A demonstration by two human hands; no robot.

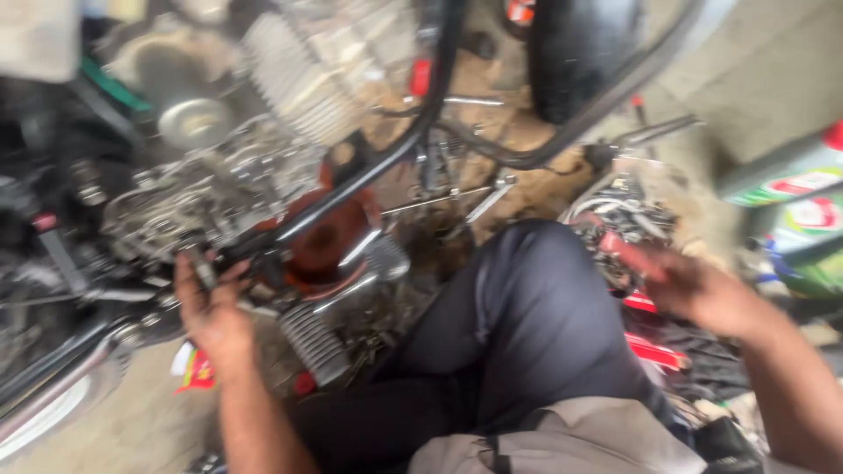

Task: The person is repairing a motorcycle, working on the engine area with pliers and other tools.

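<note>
The view is blurred by motion. My left hand is under the open motorcycle engine, its fingers curled around a small dark metal part held against the engine's lower edge. My right hand reaches out to the right over a tray of loose metal parts and tools; its fingers are spread and I cannot make out anything in it. My bent knee in dark trousers lies between the two hands.
Black frame tubes cross above the engine. A ribbed footpeg and chrome exhaust sit low left. A black tyre stands at the top. Green bottles stand at the right, red tool handles beneath my right wrist.
</note>
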